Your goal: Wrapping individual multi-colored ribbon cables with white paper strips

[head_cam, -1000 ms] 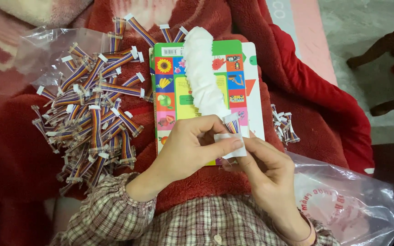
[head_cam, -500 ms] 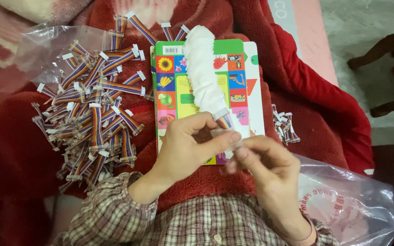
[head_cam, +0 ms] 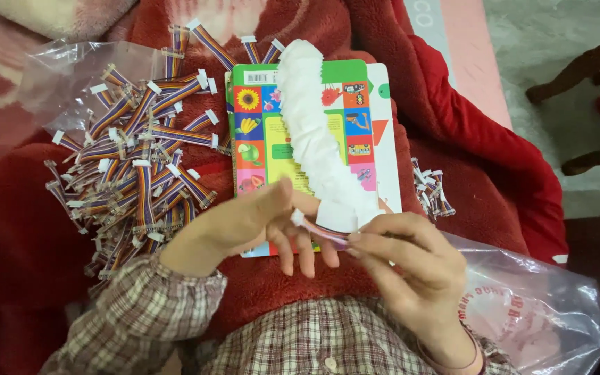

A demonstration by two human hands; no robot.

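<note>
My left hand (head_cam: 258, 222) and my right hand (head_cam: 411, 267) meet over my lap, and both pinch one short multicoloured ribbon cable (head_cam: 324, 228) with a white connector at its end. The cable sits at the lower end of a long white row of connectors (head_cam: 317, 142) that lies across a colourful picture book (head_cam: 258, 146). The book rests on a red blanket (head_cam: 494, 160). To the left lies a big pile of the same ribbon cables (head_cam: 137, 163).
A clear plastic bag (head_cam: 78, 69) lies under the cable pile at the upper left. Another clear bag (head_cam: 536, 312) is by my right wrist. A small bunch of cables (head_cam: 430, 189) lies right of the book. Dark chair legs (head_cam: 592, 69) stand on the floor at right.
My hands have shifted slightly. The left fingers have spread out flatter, and the cable end now shows between the two hands.
</note>
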